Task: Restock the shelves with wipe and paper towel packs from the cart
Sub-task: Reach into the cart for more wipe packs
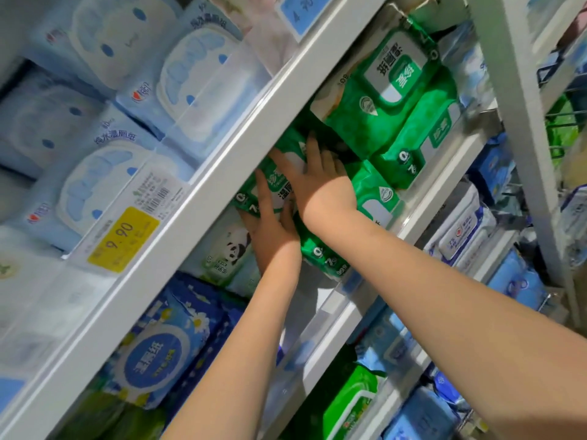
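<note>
Mid-frame, left hand (272, 228) and right hand (319, 184) are both pressing straight-fingered against a green wipe pack (275, 181) on the shelf (460, 157).

Of the person, only two arms and their hands are shown. The left forearm (241, 344) is seen bare along its whole visible length, from the frame edge at 6 o'clock up to the wrist; it is slender and smooth, narrowing evenly toward the wrist. The right forearm (428, 281) is likewise bare from the edge at 4 o'clock, where it is rendered broad and blurred by nearness to the camera. The left hand (272, 231) is bare, its back shown, and is partly covered by the right wrist. The right hand (320, 185) is bare too; its back, knuckles and slim fingers are shown. The nails are too blurred to be told.
</note>
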